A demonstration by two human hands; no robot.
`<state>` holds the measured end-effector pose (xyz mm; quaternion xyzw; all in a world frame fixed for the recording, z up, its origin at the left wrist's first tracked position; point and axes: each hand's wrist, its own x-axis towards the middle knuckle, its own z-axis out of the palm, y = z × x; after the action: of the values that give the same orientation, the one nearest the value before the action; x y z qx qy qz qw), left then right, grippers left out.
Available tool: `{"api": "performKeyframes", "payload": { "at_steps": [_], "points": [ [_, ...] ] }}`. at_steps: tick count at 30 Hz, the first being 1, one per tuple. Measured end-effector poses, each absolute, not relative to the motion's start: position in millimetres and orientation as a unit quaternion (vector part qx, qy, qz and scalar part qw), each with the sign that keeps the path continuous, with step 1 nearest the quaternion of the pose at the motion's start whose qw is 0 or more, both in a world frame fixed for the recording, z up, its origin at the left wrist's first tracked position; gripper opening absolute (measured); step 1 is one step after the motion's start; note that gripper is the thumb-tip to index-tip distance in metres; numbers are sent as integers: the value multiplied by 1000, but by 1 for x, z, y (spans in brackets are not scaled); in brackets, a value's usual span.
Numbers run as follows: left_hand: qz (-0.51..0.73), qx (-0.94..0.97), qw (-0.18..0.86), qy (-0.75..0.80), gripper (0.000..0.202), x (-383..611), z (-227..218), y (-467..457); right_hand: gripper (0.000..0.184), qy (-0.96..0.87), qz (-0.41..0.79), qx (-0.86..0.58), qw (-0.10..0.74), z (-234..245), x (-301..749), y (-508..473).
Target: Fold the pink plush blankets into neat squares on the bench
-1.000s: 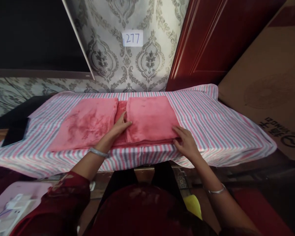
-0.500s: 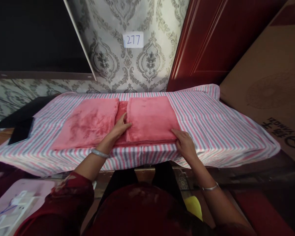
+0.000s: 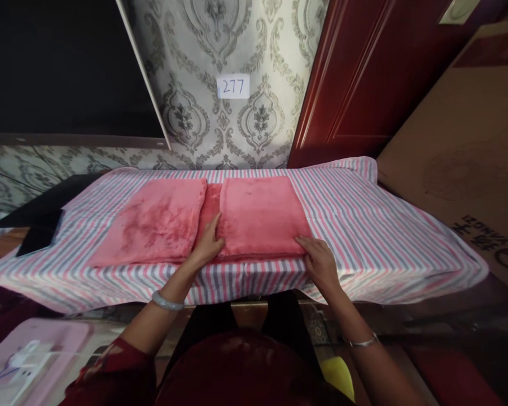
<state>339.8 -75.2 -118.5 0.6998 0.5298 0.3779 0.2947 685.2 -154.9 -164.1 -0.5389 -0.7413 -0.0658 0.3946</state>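
Note:
A pink fleece cloth (image 3: 258,217) lies on a table covered by a striped sheet (image 3: 364,225), folded in from both sides so two flaps nearly meet at the middle. My left hand (image 3: 207,243) rests at the near edge of the right flap, by the gap, with its fingers pinched on the flap's left edge. At the flap's near right corner my right hand (image 3: 319,260) has its fingers curled onto the fabric. The left flap (image 3: 152,223) lies flat and untouched.
A dark flat object (image 3: 38,239) lies at the table's left end. Patterned wallpaper with a "277" label (image 3: 232,87) stands behind, a red door (image 3: 364,84) at the back right, a cardboard box (image 3: 469,158) on the right. A pink surface with a white device (image 3: 21,361) is lower left.
My left hand slid toward me along the right flap's edge. My right hand shifted a little. The camera tilted, so the table sits lower in view.

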Motion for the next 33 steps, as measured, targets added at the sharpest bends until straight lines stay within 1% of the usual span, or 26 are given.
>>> {"api": "performKeyframes", "payload": {
  "at_steps": [2,5,7,10,12,16,20,23,25,28,33],
  "points": [
    [375,699,308,525,88,336,-120,-72,54,-743,-64,-545,383,-163,686,-157],
    [385,690,331,517,88,329,-119,-61,44,-754,-53,-538,372,-153,690,-159],
    [388,681,330,526,88,326,-114,-49,44,-759,-45,-524,382,-143,693,-157],
    [365,683,296,560,88,331,-101,-21,47,-752,-45,-524,398,-130,695,-140],
    [314,698,251,592,83,340,-88,1,50,-751,-39,-536,384,-125,691,-119],
    [224,727,152,631,67,362,-65,42,57,-766,-28,-568,299,-117,672,-66],
    [186,745,117,630,60,386,-54,67,58,-762,-35,-617,193,-109,651,-24],
    [152,769,103,612,61,400,-58,75,59,-759,-48,-635,138,-113,642,-10],
    [111,779,93,610,63,404,-67,78,60,-762,-56,-635,117,-123,640,-9],
    [70,777,77,621,69,406,-85,83,61,-761,-74,-632,124,-141,642,-11],
    [74,777,60,623,74,403,-105,90,58,-761,-103,-622,151,-156,645,-13]
  ]
}}
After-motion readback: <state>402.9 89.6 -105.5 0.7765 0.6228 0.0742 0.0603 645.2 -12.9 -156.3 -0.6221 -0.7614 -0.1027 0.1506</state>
